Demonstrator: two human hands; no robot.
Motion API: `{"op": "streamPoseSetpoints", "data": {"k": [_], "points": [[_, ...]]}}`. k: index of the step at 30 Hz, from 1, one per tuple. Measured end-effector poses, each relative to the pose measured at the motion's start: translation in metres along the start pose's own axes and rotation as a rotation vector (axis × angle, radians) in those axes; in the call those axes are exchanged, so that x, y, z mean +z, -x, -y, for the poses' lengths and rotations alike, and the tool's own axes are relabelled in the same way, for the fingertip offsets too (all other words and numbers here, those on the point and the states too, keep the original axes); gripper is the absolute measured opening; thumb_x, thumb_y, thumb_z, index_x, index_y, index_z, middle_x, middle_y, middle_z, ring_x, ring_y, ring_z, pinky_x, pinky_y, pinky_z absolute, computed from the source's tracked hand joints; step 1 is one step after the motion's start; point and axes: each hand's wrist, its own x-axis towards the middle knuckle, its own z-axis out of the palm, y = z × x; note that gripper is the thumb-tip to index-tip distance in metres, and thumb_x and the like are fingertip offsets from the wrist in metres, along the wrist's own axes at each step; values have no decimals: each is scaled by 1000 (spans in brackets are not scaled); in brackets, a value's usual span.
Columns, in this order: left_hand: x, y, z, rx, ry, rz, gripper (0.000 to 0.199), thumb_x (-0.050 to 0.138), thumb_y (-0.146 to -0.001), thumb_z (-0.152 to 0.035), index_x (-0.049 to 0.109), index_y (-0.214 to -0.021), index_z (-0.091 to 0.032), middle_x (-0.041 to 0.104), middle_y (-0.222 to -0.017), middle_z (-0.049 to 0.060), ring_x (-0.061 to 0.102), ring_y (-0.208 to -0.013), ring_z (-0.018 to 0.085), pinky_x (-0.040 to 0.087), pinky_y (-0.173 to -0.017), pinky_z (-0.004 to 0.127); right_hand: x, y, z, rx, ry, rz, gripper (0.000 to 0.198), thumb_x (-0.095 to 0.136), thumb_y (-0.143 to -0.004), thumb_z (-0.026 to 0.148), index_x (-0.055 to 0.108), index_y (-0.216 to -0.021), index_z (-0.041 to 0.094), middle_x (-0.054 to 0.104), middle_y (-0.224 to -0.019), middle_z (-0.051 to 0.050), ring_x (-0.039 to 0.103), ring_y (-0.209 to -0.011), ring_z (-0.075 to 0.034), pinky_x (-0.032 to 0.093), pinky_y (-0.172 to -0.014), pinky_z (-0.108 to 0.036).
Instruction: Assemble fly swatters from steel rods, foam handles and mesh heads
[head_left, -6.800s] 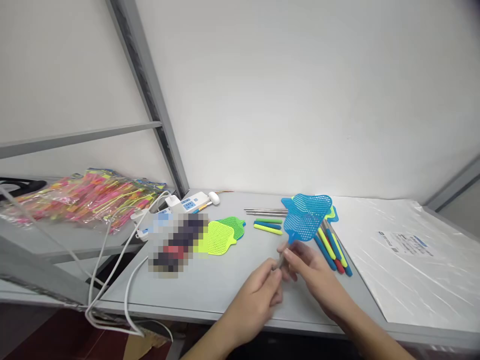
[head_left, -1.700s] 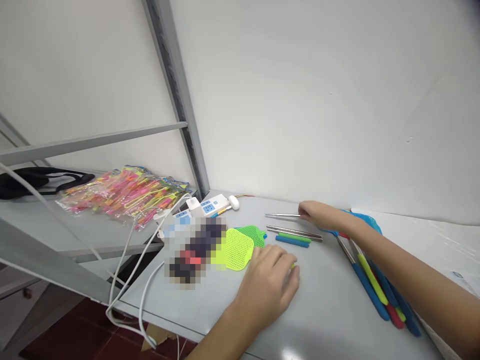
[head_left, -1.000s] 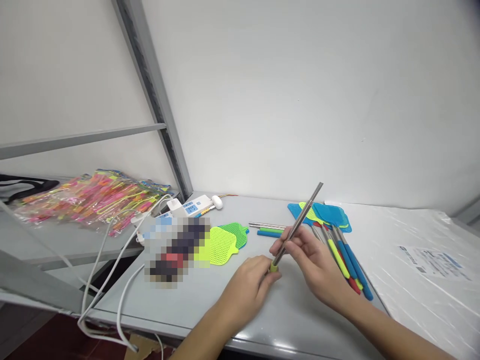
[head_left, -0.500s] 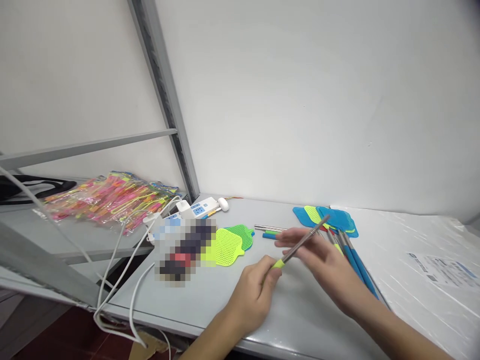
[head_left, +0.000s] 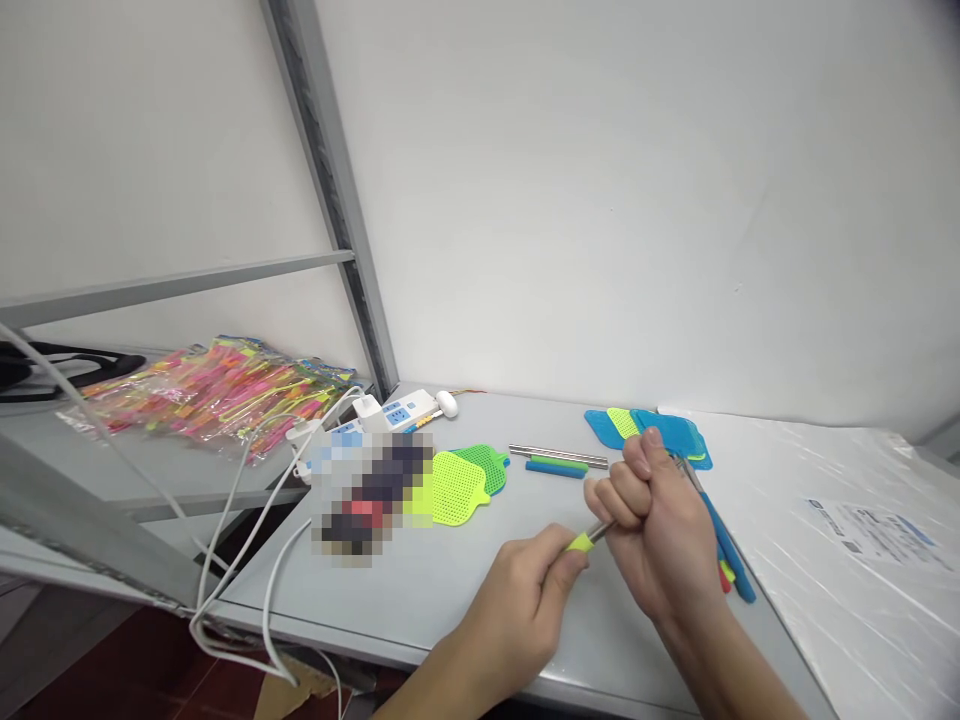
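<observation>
My left hand (head_left: 517, 600) is wrapped round the yellow-green grip of a fly swatter handle (head_left: 581, 542), a thin metal rod. My right hand (head_left: 664, 525) is closed in a fist round the rod's metal part, hiding most of it. Left of the hands lie a yellow-green mesh swatter head (head_left: 457, 488) and a green one (head_left: 493, 470). Bare metal rods (head_left: 551, 453) and a blue grip (head_left: 555, 468) rest behind my hands. Blue swatter heads (head_left: 671, 435) are stacked at the back right, and blue-gripped handles (head_left: 724, 535) lie partly behind my right wrist.
A white power strip (head_left: 411, 410) with cables stands at the table's back left, near a blurred dark object (head_left: 375, 495). Bagged colourful items (head_left: 232, 395) fill the left shelf. A grey metal post (head_left: 330, 190) rises there. White plastic-wrapped sheeting (head_left: 780, 460) covers the right side.
My right hand has gone from loosely open beside the rod to a closed fist round it. My left hand, still on the grip, has shifted slightly to the right.
</observation>
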Motion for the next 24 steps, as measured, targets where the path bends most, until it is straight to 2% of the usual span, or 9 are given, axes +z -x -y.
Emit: {"op": "streamPoseSetpoints", "data": {"k": [5,10,13,14,16,17,19,21,24], "points": [[-5,1,-2,5,-8,-15,28,32,-100,-37,46,-82,-21,37,-62,-5,35,-54,11,25,-53,26,9,0,-10,-23,-25,41,43,51,-91,54,40,-67,21,13,-49,13,7,-44,-6,28,-46,-23],[-6,1,1,-41,53,-11,28,34,-100,-38,46,-82,-20,37,-61,-6,34,-54,10,25,-53,25,5,-3,-25,62,-44,41,43,54,-90,54,41,-66,21,14,-48,13,11,-43,-6,29,-47,-22],[-2,1,8,-168,283,9,26,38,-98,-43,47,-86,-21,38,-60,-7,32,-49,8,25,-47,22,-2,-9,-37,204,2,123,40,57,-89,53,42,-69,21,17,-49,13,16,-43,-6,29,-45,-20],[-1,2,11,-232,408,20,26,39,-97,-45,46,-88,-22,37,-60,-8,29,-44,7,24,-43,21,-4,-11,-41,253,34,165,36,57,-88,52,46,-74,21,22,-50,12,23,-43,-6,28,-43,-19],[-1,5,17,-350,671,-9,27,41,-95,-49,45,-90,-23,35,-59,-10,19,-36,5,17,-34,19,-8,-15,-50,299,129,251,28,55,-90,50,51,-93,23,43,-60,7,44,-53,-9,32,-44,-19],[-3,7,19,-389,784,-70,28,41,-95,-50,45,-91,-23,35,-59,-10,16,-34,4,15,-32,18,-10,-17,-55,290,206,287,29,53,-91,50,50,-105,25,54,-72,4,54,-66,-12,38,-49,-20],[-11,12,23,-417,937,-288,26,44,-94,-49,47,-92,-23,35,-58,-10,15,-32,4,15,-30,17,-12,-21,-66,200,450,337,34,46,-94,50,46,-119,26,61,-99,-3,60,-94,-17,49,-70,-28],[-20,16,26,-387,1009,-549,24,48,-92,-46,47,-89,-22,35,-56,-10,18,-33,3,20,-30,15,-12,-25,-81,18,796,413,33,42,-96,44,47,-122,23,60,-114,-8,56,-110,-20,45,-93,-38],[-34,21,29,-298,1054,-779,22,53,-89,-42,48,-89,-21,37,-56,-10,23,-34,3,25,-31,15,-7,-29,-106,-333,1308,660,37,44,-96,31,48,-129,17,52,-133,-15,45,-126,-27,36,-105,-46]]}}
